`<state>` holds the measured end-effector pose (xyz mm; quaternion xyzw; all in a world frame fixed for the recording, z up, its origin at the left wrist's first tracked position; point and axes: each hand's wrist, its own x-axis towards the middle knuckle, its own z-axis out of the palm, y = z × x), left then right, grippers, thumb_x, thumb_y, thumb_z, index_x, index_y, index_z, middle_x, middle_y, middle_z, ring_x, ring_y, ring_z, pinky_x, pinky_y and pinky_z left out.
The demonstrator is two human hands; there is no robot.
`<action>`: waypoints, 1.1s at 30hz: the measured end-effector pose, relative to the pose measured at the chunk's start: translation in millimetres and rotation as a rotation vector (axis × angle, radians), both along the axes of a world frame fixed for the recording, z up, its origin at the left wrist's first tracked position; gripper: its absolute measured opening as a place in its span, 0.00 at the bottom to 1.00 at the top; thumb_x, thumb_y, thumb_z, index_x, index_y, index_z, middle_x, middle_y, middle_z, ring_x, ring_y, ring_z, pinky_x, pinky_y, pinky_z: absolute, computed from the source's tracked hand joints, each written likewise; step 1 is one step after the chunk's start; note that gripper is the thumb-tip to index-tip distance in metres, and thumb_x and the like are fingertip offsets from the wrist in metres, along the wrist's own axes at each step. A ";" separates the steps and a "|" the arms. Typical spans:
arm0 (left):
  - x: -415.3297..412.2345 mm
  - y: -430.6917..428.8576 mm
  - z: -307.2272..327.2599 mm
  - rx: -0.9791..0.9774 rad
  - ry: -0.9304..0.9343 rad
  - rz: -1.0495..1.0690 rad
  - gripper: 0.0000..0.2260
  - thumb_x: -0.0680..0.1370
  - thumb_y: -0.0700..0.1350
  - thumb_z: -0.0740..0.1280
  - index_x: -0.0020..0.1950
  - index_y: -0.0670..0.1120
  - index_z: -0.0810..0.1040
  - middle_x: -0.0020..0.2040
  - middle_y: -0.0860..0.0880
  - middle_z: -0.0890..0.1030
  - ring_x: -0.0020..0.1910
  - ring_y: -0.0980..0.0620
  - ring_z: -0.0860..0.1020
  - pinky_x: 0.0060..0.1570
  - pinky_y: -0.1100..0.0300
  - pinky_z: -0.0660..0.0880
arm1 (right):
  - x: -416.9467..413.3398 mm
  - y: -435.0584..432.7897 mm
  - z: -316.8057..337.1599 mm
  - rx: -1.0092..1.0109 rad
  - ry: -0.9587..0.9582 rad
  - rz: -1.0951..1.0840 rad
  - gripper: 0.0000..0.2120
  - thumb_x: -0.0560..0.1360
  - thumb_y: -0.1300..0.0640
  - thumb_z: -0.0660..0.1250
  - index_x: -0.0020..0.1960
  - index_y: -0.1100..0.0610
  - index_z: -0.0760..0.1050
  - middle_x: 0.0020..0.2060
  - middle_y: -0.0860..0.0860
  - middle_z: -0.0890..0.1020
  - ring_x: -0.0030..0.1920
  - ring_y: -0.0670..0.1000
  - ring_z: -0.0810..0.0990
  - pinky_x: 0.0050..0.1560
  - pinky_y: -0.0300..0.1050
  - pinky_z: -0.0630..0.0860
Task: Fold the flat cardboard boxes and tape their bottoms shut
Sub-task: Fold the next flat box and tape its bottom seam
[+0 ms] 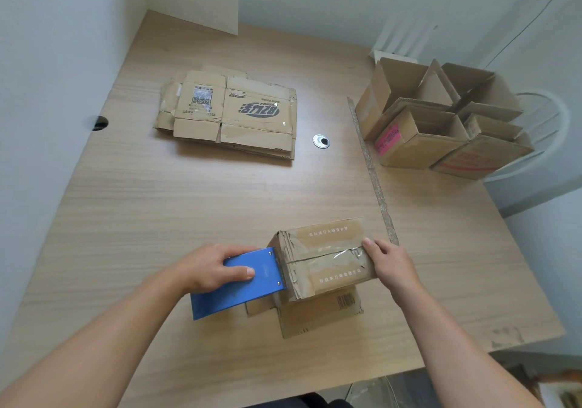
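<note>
A blue tape dispenser is gripped in the left hand and held against the left end of the box (seam side up, near the front of the table). The box's right end is clasped by the right hand, thumb on top. Flat boxes are stacked farther back.

Top flattened brown cardboard box of the far stack: "活力28" logo, inverted, beside a white QR-code label. Near taped brown cardboard box: barcode; printed characters illegible.

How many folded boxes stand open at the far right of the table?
4, clustered: pink-label box front left, red-print box front right, tall box back left, fourth box back right. Others may be hidden among them.
</note>
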<state>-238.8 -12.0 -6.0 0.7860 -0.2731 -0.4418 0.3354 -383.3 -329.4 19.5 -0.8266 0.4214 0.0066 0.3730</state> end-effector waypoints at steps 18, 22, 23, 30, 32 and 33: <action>-5.1 -4.7 4.2 0.060 -0.066 0.021 0.11 0.76 0.60 0.66 0.53 0.78 0.72 0.53 0.68 0.80 0.53 0.64 0.77 0.52 0.64 0.72 | 14.2 72.3 -20.9 -0.472 0.259 0.540 0.29 0.72 0.25 0.35 0.72 0.24 0.35 0.79 0.44 0.35 0.77 0.50 0.30 0.71 0.66 0.29; 6.1 -23.5 17.3 0.191 -0.194 -0.076 0.16 0.75 0.62 0.64 0.63 0.67 0.75 0.52 0.61 0.80 0.49 0.58 0.77 0.47 0.59 0.74 | 14.0 72.0 -20.3 -0.507 0.279 0.548 0.30 0.71 0.25 0.34 0.72 0.25 0.35 0.79 0.45 0.36 0.78 0.51 0.31 0.71 0.67 0.30; 7.1 -27.7 21.6 0.218 -0.237 -0.101 0.17 0.75 0.63 0.64 0.63 0.66 0.75 0.52 0.59 0.81 0.48 0.56 0.77 0.47 0.57 0.74 | 15.2 72.4 -20.3 -0.510 0.283 0.548 0.30 0.72 0.26 0.35 0.73 0.26 0.35 0.79 0.45 0.36 0.78 0.51 0.31 0.71 0.67 0.31; -9.1 -54.4 42.2 0.399 -0.419 -0.037 0.13 0.72 0.62 0.63 0.50 0.57 0.79 0.43 0.55 0.78 0.44 0.50 0.77 0.39 0.56 0.70 | 17.8 68.5 -18.2 -0.507 0.279 0.576 0.30 0.74 0.27 0.39 0.75 0.28 0.39 0.79 0.46 0.36 0.78 0.53 0.31 0.71 0.67 0.31; -18.3 -61.5 43.4 0.457 -0.501 -0.030 0.11 0.73 0.58 0.63 0.49 0.53 0.78 0.46 0.53 0.79 0.44 0.47 0.76 0.37 0.57 0.67 | 19.4 66.9 -17.9 -0.497 0.278 0.578 0.30 0.75 0.28 0.40 0.75 0.28 0.40 0.80 0.46 0.37 0.78 0.53 0.32 0.71 0.67 0.32; -23.5 -63.2 42.6 0.479 -0.534 -0.035 0.10 0.75 0.56 0.63 0.48 0.52 0.77 0.48 0.51 0.80 0.45 0.46 0.75 0.38 0.57 0.66 | 20.3 66.7 -17.8 -0.488 0.277 0.580 0.29 0.75 0.28 0.41 0.75 0.28 0.40 0.80 0.46 0.37 0.78 0.53 0.32 0.72 0.68 0.32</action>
